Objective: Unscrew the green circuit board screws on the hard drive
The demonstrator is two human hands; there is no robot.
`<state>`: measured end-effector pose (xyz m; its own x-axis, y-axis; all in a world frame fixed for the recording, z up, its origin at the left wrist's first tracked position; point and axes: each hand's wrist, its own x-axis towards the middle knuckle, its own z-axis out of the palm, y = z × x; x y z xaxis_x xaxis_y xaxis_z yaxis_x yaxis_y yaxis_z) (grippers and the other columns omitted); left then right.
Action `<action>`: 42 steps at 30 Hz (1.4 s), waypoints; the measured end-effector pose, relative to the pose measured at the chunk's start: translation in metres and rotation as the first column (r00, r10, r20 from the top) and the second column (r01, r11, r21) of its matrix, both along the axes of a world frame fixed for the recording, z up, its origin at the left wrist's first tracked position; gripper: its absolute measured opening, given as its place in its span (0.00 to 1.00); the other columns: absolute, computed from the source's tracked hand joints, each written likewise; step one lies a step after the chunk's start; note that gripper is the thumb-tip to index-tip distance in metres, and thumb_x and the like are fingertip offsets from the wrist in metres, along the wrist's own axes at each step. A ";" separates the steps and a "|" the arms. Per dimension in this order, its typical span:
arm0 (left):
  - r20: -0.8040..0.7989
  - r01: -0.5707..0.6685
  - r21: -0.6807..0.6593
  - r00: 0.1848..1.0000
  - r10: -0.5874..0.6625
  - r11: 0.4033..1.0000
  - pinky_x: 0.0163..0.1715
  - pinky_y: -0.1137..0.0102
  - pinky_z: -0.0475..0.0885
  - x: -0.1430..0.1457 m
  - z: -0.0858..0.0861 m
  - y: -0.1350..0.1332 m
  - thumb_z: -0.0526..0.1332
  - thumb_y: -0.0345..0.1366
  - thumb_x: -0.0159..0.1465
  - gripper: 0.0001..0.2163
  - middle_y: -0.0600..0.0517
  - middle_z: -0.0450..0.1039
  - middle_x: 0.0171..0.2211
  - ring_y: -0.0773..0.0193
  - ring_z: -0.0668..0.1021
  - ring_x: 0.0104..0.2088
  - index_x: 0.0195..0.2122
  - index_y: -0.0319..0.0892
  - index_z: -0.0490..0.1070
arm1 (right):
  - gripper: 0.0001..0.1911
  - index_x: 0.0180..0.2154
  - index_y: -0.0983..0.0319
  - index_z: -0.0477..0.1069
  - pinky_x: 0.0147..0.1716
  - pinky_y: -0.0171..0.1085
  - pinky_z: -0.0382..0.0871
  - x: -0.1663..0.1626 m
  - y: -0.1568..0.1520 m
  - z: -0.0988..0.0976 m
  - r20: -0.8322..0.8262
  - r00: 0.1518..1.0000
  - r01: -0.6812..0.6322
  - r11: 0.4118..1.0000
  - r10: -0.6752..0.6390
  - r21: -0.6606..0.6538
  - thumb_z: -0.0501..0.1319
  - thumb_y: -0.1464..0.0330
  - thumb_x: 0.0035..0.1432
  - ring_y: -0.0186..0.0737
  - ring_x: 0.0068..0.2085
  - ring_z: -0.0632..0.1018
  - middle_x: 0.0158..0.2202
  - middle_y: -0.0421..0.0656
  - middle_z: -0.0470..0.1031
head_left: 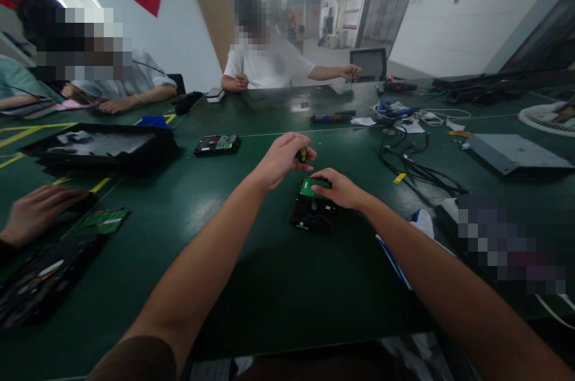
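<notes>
A hard drive (313,213) lies on the green table in front of me, its black underside up and a green circuit board (309,188) at its far end. My right hand (338,188) grips the drive from the right, thumb on the board. Just above and to the left, my left hand (287,158) is curled around a short black-and-yellow handle (302,155), which looks like a screwdriver. Its shaft is not visible, so I cannot tell whether the tip touches the drive.
Another hard drive (217,144) lies farther back, left of a black tray (112,150). Cables (413,165) and a grey metal box (516,153) are on the right. At left, a co-worker's hand (40,213) is near a loose circuit board (103,221). Other people sit across the table.
</notes>
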<state>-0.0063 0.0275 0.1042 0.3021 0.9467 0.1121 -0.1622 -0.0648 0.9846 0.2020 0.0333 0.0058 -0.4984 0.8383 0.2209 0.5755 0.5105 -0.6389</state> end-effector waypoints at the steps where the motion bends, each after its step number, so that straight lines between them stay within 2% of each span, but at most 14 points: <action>1: 0.004 -0.013 0.003 1.000 0.013 1.000 0.34 0.64 0.80 0.000 0.000 0.000 0.63 0.40 0.64 0.09 0.47 0.76 0.34 0.59 0.79 0.38 0.39 0.40 0.71 | 0.17 0.55 0.57 0.76 0.56 0.51 0.71 0.000 0.000 0.000 0.000 1.000 0.001 1.000 -0.001 -0.003 0.65 0.63 0.65 0.49 0.53 0.77 0.53 0.49 0.76; 5: -0.074 -0.057 0.107 0.995 0.065 0.993 0.33 0.69 0.79 0.000 0.000 0.002 0.63 0.40 0.63 0.09 0.46 0.75 0.37 0.60 0.77 0.40 0.33 0.39 0.74 | 0.18 0.55 0.58 0.76 0.55 0.51 0.72 0.000 -0.001 0.000 0.000 1.000 -0.004 1.000 0.004 -0.003 0.65 0.62 0.65 0.49 0.53 0.77 0.53 0.49 0.76; 8: -0.122 -0.056 0.148 0.990 0.075 0.987 0.31 0.71 0.78 -0.001 0.001 0.002 0.63 0.40 0.63 0.10 0.46 0.74 0.38 0.61 0.76 0.41 0.34 0.39 0.77 | 0.17 0.54 0.58 0.76 0.54 0.50 0.72 0.001 0.000 -0.001 -0.003 1.000 0.002 1.000 -0.002 -0.004 0.65 0.62 0.65 0.49 0.52 0.77 0.52 0.49 0.76; 12: -0.091 -0.038 0.090 0.995 0.047 0.995 0.30 0.69 0.78 0.000 0.001 0.001 0.64 0.40 0.64 0.09 0.46 0.76 0.36 0.60 0.79 0.38 0.37 0.39 0.75 | 0.18 0.55 0.57 0.76 0.54 0.49 0.72 0.001 0.001 -0.003 -0.006 1.000 0.002 1.000 -0.002 -0.004 0.65 0.62 0.65 0.47 0.52 0.77 0.52 0.48 0.76; 16: -0.012 -0.035 0.012 0.999 0.036 0.999 0.34 0.64 0.80 0.001 0.001 0.000 0.63 0.39 0.66 0.08 0.45 0.77 0.34 0.57 0.81 0.39 0.38 0.39 0.71 | 0.18 0.55 0.58 0.75 0.54 0.49 0.72 0.002 0.001 -0.003 -0.004 1.000 -0.002 1.000 0.002 0.002 0.65 0.62 0.65 0.48 0.52 0.77 0.52 0.48 0.76; 18: -0.022 -0.037 0.036 0.999 0.038 0.999 0.35 0.64 0.81 0.001 0.001 0.001 0.63 0.38 0.65 0.07 0.44 0.76 0.35 0.58 0.80 0.40 0.36 0.39 0.72 | 0.18 0.55 0.57 0.75 0.53 0.50 0.72 0.002 0.001 -0.003 0.000 1.000 -0.004 1.000 0.004 -0.003 0.65 0.62 0.65 0.48 0.53 0.77 0.53 0.48 0.76; 23: -0.111 -0.089 0.153 0.988 0.107 0.984 0.30 0.70 0.79 -0.001 -0.001 0.004 0.62 0.39 0.63 0.09 0.46 0.73 0.37 0.60 0.77 0.39 0.32 0.38 0.76 | 0.18 0.55 0.57 0.76 0.54 0.50 0.72 0.002 0.002 -0.003 0.000 1.000 -0.003 1.000 0.003 -0.006 0.65 0.61 0.65 0.49 0.53 0.77 0.52 0.49 0.76; 29: -0.085 -0.095 0.065 0.991 0.100 0.993 0.28 0.67 0.79 0.000 0.001 0.002 0.63 0.40 0.63 0.08 0.46 0.76 0.34 0.59 0.79 0.37 0.36 0.39 0.73 | 0.18 0.55 0.58 0.76 0.56 0.52 0.71 0.002 0.002 -0.003 -0.001 1.000 -0.009 1.000 0.009 0.014 0.65 0.62 0.64 0.51 0.54 0.77 0.52 0.49 0.77; 33: -0.015 -0.103 0.018 0.995 0.104 0.994 0.33 0.63 0.81 0.001 0.003 0.000 0.62 0.37 0.64 0.06 0.46 0.77 0.33 0.57 0.81 0.37 0.39 0.40 0.70 | 0.18 0.54 0.57 0.77 0.56 0.52 0.71 0.001 0.001 -0.002 -0.013 1.000 -0.012 1.000 0.013 0.021 0.65 0.62 0.64 0.51 0.54 0.77 0.52 0.48 0.78; 36: 0.002 -0.103 0.035 0.995 0.103 0.994 0.35 0.63 0.81 0.001 0.003 0.001 0.61 0.37 0.64 0.06 0.45 0.77 0.35 0.58 0.81 0.38 0.36 0.39 0.72 | 0.17 0.54 0.57 0.77 0.56 0.51 0.71 0.001 -0.001 0.000 -0.008 1.000 -0.005 1.000 0.005 0.011 0.65 0.62 0.64 0.50 0.54 0.77 0.52 0.48 0.77; 42: -0.055 -0.068 0.102 0.996 0.074 0.992 0.32 0.69 0.78 -0.001 0.001 0.002 0.63 0.41 0.64 0.10 0.46 0.77 0.36 0.60 0.79 0.39 0.35 0.39 0.74 | 0.18 0.54 0.58 0.76 0.56 0.50 0.71 0.001 -0.001 0.000 -0.003 1.000 0.006 1.000 -0.006 -0.003 0.65 0.61 0.65 0.49 0.53 0.77 0.52 0.49 0.77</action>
